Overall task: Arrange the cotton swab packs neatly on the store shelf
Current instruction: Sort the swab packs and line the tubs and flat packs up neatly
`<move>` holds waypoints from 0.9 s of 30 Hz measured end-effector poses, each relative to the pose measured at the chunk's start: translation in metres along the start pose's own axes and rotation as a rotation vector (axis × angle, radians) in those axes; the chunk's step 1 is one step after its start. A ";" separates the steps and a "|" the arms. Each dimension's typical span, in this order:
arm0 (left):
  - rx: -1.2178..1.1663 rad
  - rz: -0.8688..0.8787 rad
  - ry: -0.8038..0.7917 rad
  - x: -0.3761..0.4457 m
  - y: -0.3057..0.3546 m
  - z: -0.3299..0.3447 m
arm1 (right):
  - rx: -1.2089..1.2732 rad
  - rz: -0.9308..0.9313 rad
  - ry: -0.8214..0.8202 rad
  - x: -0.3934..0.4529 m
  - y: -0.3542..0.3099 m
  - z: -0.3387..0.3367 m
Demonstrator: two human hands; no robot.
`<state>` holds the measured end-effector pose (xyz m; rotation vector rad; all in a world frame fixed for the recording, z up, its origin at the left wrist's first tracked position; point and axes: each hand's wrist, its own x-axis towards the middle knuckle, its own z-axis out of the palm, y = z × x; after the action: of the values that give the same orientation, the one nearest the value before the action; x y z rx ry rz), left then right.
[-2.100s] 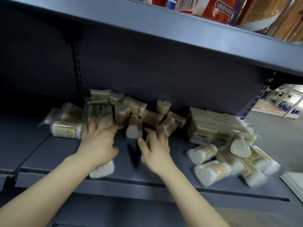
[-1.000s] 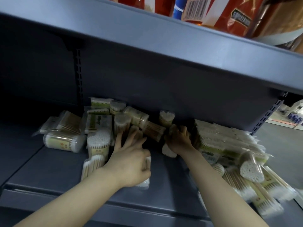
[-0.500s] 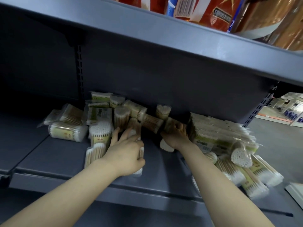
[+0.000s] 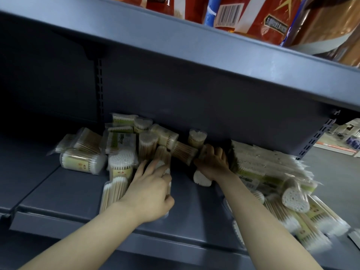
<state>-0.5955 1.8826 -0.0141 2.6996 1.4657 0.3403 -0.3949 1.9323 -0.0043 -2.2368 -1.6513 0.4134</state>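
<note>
Left hand grips a clear plastic cotton swab pack lying on the smooth grey metal shelf, while farther in the right hand clutches another pack amid jumbled cylindrical tubs against the dark back panel, beneath red packages overhead.

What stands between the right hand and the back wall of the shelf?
One cotton swab pack, which the right hand grips; behind it only dark, bare shelf shows before the back wall.
</note>
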 end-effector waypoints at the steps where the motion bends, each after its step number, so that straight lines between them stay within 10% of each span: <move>1: -0.003 0.003 0.000 0.000 0.000 0.000 | -0.016 -0.002 -0.005 0.000 0.000 -0.001; 27: 0.046 0.028 0.015 -0.008 -0.009 -0.008 | -0.155 -0.008 -0.064 -0.053 -0.012 0.010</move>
<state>-0.6092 1.8802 -0.0095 2.7620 1.4586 0.3330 -0.4249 1.8853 -0.0062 -2.3496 -1.7796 0.3699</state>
